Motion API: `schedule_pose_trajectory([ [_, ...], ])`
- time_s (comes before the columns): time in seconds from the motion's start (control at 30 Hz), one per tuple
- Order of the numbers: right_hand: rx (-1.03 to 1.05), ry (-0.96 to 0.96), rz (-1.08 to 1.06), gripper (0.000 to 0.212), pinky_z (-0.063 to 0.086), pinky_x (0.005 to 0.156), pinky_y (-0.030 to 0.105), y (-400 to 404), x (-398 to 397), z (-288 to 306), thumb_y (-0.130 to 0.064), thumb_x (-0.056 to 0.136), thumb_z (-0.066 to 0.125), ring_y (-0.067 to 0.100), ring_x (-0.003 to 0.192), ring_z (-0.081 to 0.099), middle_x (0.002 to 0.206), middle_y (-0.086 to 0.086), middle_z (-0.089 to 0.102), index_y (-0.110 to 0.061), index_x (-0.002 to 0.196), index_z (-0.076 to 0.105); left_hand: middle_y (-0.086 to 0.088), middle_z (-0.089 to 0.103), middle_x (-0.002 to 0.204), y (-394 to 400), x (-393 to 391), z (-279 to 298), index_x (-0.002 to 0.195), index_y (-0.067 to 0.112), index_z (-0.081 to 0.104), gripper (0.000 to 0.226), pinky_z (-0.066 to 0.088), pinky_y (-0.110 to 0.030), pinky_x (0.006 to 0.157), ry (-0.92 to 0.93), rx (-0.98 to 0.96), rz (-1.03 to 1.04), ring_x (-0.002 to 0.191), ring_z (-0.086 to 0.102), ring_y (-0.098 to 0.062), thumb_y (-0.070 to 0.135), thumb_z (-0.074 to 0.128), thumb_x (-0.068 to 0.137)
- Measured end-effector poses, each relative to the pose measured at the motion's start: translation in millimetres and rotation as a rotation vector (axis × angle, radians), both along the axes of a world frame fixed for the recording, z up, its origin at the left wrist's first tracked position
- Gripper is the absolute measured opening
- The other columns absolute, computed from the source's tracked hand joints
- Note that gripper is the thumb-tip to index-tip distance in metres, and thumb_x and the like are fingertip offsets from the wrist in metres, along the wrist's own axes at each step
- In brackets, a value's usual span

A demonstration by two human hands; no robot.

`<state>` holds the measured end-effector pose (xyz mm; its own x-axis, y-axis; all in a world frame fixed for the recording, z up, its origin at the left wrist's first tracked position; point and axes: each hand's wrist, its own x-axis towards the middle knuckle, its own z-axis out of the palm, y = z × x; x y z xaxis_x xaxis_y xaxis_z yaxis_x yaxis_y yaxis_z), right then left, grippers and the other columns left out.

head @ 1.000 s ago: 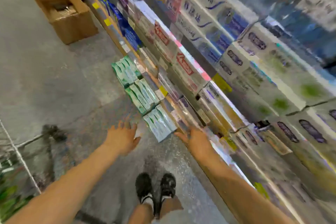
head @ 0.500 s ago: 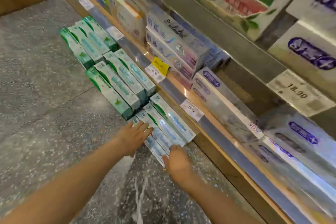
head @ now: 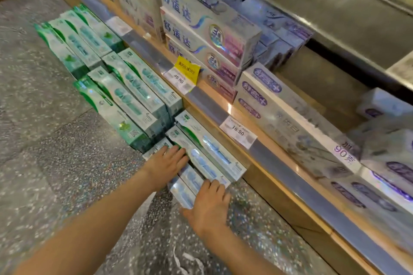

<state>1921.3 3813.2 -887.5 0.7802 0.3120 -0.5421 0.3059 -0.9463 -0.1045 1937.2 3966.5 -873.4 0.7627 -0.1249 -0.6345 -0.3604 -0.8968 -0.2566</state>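
Toothpaste boxes [head: 209,152] touch the flat left hand [head: 168,164] and right hand [head: 210,206].

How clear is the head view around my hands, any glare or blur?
Head view: left hand, right hand and the pale blue toothpaste boxes read fairly sharp; glare glints off the shelf rail; purple boxes at the right edge are smeared; the wide-angle lens bends the rail's line.

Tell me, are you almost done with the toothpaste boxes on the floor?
Maybe halfway. Done: two green stacks lie in tidy rows by the shelf. In hand: the left hand lies flat on the nearest boxes, the right hand presses their near end. Left: probably moving them onto the shelf, which has a bare gap.
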Motion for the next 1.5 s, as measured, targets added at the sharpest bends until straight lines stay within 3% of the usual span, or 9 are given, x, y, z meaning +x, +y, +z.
schedule_pose_trajectory([
  [0.1,0.011,-0.072,0.008,0.104,0.041,0.077,0.045,7.0,-0.6,-4.0,-0.056,0.035,0.091,0.032,0.091,0.053,0.101,0.017,0.049,0.005,0.109,0.050,-0.016,-0.001,0.156,-3.2,-0.8,-2.5,0.148,0.005,-0.010,0.077,0.006,-0.048,0.117,0.024,0.062,-0.087,0.144,0.002,-0.034,0.030,0.042,0.099],
  [0.4,0.116,-0.046,0.232,0.108,0.041,0.094,0.045,-37.9,14.3,126.6,-0.058,0.056,0.082,0.033,0.113,0.051,0.125,0.012,0.049,-0.003,0.133,0.031,-0.018,0.014,0.152,-23.9,-26.7,103.9,0.147,0.002,0.005,0.073,-0.004,-0.050,0.117,-0.058,-0.127,0.016,0.143,0.007,-0.035,0.033,0.045,0.094],
  [0.67,0.225,-0.010,0.479,0.083,0.027,0.108,0.043,-20.8,40.1,415.0,-0.036,0.085,0.062,0.027,0.135,0.026,0.148,0.004,0.026,-0.017,0.148,0.013,-0.013,0.039,0.136,2.4,-54.8,407.0,0.142,0.007,0.024,0.086,0.032,-0.043,0.103,-0.242,-0.310,0.361,0.124,0.039,-0.030,0.046,0.064,0.077],
  [0.73,0.308,-0.110,0.549,0.086,0.026,0.110,0.046,6.5,44.4,542.6,-0.039,0.080,0.068,0.028,0.137,0.025,0.150,0.003,0.027,-0.020,0.148,0.017,-0.008,0.055,0.107,22.0,-73.5,545.8,0.123,0.011,0.042,0.088,0.045,-0.040,0.080,-0.432,-0.232,0.480,0.095,0.052,-0.028,0.052,0.076,0.052],
  [0.87,0.554,-0.402,0.423,0.108,0.039,0.104,0.046,31.5,42.7,673.4,-0.042,0.057,0.085,0.034,0.129,0.043,0.145,0.009,0.040,-0.019,0.143,0.025,-0.006,0.047,0.117,22.5,-102.0,687.2,0.127,0.012,0.039,0.076,0.037,-0.040,0.088,-0.552,-0.295,0.780,0.109,0.049,-0.031,0.057,0.061,0.069],
  [0.97,1.020,0.050,-0.020,0.097,0.025,0.112,0.034,50.8,10.7,798.6,-0.027,0.078,0.075,0.023,0.140,0.023,0.154,0.007,0.021,-0.011,0.150,0.012,-0.008,0.052,0.101,18.2,-142.8,805.2,0.108,0.011,0.052,0.076,0.032,-0.037,0.070,-0.957,-0.391,1.050,0.094,0.054,-0.034,0.062,0.051,0.052],
  [1.1,1.338,0.849,-0.139,0.058,0.055,0.073,0.026,88.9,-55.3,916.1,-0.021,0.068,0.077,0.022,0.095,0.066,0.116,0.014,0.065,-0.011,0.120,0.054,-0.007,0.049,0.112,-6.0,-184.8,917.8,0.119,0.015,0.045,0.078,0.040,-0.039,0.082,-1.210,-0.474,1.347,0.108,0.050,-0.031,0.058,0.067,0.059],
  [1.37,1.404,1.079,0.148,0.054,0.056,0.081,0.044,97.8,-204.5,1000.5,-0.013,0.071,0.078,0.026,0.095,0.069,0.107,0.008,0.071,-0.017,0.120,0.057,0.008,0.035,0.108,-59.2,-344.5,1019.6,0.122,0.027,0.033,0.074,0.039,-0.020,0.083,-1.377,-0.510,1.485,0.107,0.045,-0.010,0.055,0.073,0.067],
  [1.5,1.169,1.137,0.205,0.102,0.056,0.082,0.045,85.6,-282.0,1017.8,-0.039,0.041,0.089,0.027,0.102,0.066,0.119,0.007,0.065,-0.018,0.131,0.046,0.010,0.050,0.103,-72.9,-448.2,1049.8,0.106,0.030,0.038,0.036,0.036,-0.013,0.057,-1.270,-0.828,1.687,0.079,0.046,0.004,0.054,0.054,0.084],
])
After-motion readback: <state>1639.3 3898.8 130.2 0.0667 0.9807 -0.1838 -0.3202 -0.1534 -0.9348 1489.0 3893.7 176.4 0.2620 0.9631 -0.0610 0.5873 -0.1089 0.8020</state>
